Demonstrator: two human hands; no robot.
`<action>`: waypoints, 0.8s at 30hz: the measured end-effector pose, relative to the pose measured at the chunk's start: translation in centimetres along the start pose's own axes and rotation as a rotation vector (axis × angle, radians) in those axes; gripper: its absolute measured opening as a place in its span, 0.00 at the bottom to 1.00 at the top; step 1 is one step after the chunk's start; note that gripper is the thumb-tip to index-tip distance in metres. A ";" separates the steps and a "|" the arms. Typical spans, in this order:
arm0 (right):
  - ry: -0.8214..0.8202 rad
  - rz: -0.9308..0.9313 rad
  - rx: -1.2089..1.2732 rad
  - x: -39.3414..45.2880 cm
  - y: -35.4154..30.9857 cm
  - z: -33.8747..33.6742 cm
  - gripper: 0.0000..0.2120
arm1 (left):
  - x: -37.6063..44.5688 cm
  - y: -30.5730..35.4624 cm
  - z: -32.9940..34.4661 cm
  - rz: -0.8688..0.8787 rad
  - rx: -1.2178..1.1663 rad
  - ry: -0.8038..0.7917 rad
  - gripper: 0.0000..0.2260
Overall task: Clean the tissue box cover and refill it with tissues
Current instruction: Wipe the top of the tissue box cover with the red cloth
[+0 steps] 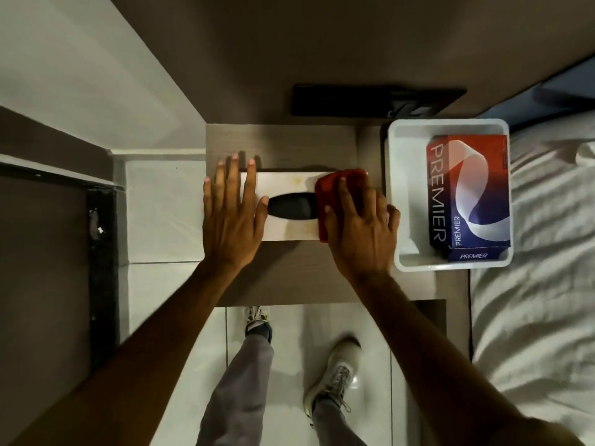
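A white tissue box cover (286, 183) with a dark oval slot (291, 206) lies on a small wooden table (289, 272). My left hand (230, 210) rests flat on the cover's left end, fingers spread. My right hand (360, 226) presses a red cloth (341, 185) onto the cover's right end. A yellowish stain shows on the cover's top near the far edge. A red and blue Premier tissue box (468, 194) lies in a white plastic tub (399, 188) to the right.
A black flat object (370, 99) lies against the wall behind the table. A bed with white sheets (541, 268) is on the right. White floor tiles (161, 204) and my two feet in sneakers are below the table.
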State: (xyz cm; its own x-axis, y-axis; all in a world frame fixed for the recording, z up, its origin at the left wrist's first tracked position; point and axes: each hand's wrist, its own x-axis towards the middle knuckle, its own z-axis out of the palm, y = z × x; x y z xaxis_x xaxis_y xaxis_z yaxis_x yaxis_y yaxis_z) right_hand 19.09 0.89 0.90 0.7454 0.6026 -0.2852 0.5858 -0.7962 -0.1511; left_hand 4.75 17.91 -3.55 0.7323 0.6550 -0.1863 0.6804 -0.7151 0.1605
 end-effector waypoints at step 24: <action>0.062 -0.064 0.212 4.3 -6.7 4.9 0.31 | 0.3 -2.1 4.8 0.102 -0.198 0.194 0.26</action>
State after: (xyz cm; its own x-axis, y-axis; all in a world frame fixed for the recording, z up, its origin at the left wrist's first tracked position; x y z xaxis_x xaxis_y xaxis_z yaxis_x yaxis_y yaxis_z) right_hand 16.80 8.59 -3.95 0.7306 0.6493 -0.2112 0.5575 -0.7459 -0.3644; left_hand 3.40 18.40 -8.64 0.7760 0.6302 0.0263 0.5810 -0.7305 0.3589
